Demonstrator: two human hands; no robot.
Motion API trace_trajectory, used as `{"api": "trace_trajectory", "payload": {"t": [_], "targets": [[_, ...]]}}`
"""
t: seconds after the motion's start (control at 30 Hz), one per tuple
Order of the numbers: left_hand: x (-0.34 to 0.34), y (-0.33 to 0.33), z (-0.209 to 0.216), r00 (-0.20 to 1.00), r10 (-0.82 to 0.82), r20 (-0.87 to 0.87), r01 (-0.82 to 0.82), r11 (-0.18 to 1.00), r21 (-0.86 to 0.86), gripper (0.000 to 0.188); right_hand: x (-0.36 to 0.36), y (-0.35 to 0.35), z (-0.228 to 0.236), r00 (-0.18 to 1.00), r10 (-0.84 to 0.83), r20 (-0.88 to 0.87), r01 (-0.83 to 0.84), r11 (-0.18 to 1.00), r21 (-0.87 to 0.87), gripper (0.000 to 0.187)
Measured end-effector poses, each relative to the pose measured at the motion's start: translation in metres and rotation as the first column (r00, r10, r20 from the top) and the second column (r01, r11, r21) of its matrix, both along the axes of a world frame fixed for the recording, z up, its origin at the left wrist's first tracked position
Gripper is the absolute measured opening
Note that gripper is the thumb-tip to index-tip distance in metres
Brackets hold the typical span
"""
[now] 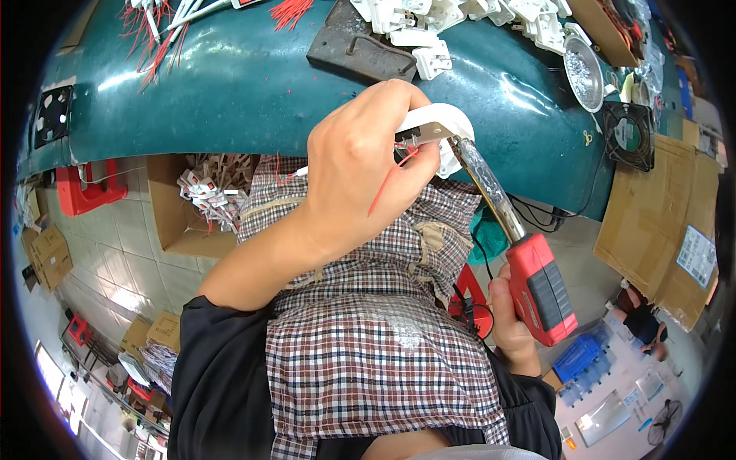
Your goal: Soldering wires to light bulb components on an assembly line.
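Observation:
My left hand (360, 146) is closed around a white plastic housing (448, 116), curved at its far end. A red wire (392, 180) hangs out of it across my fingers. In my right hand (507, 314) is a soldering iron (491, 188) with a chunky red and black handle. Its long metal barrel slants up and left, and its tip is at the inner side of the housing. Whether the tip touches metal there cannot be made out. The housing is held at the near edge of the green-covered table (222, 100), above my checked apron (376, 360).
A dark metal block (337, 57) lies beyond my hands, with white plug parts (433, 60) heaped beside it. Red wires (291, 11) lie at the back; a metal dish (584, 73) and a fan (629, 134) sit right. Below is a cardboard box (172, 207) of wired parts.

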State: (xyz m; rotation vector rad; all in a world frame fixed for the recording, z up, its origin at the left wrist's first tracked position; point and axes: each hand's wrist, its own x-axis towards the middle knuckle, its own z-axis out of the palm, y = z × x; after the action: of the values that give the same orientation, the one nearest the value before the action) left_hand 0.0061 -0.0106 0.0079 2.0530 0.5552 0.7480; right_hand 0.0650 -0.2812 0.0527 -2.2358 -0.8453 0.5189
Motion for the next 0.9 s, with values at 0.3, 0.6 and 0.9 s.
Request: {"api": "trace_trajectory", "payload": {"t": [0.3,0.6,0.9], "targets": [[0.0004,0.0045,0.0027,1.0,-0.021,-0.001,0.021,0.999,0.028,0.023,0.0024,0.0082,0.003,0.999,0.026,0.022,-0.027,0.998,0.051,0.021],[0.0012,0.0052,0.0009,0.998,-0.044,-0.035,0.042,0.998,-0.05,0.021,-0.0009,0.0015,0.0044,0.997,0.003,0.074,-0.006,0.999,0.043,0.024],[0.0007,0.0073,0.0002,0.998,-0.061,-0.018,0.06,0.996,-0.058,0.021,-0.0015,0.0053,0.0017,0.999,-0.006,0.047,0.003,0.998,0.056,0.022]]}}
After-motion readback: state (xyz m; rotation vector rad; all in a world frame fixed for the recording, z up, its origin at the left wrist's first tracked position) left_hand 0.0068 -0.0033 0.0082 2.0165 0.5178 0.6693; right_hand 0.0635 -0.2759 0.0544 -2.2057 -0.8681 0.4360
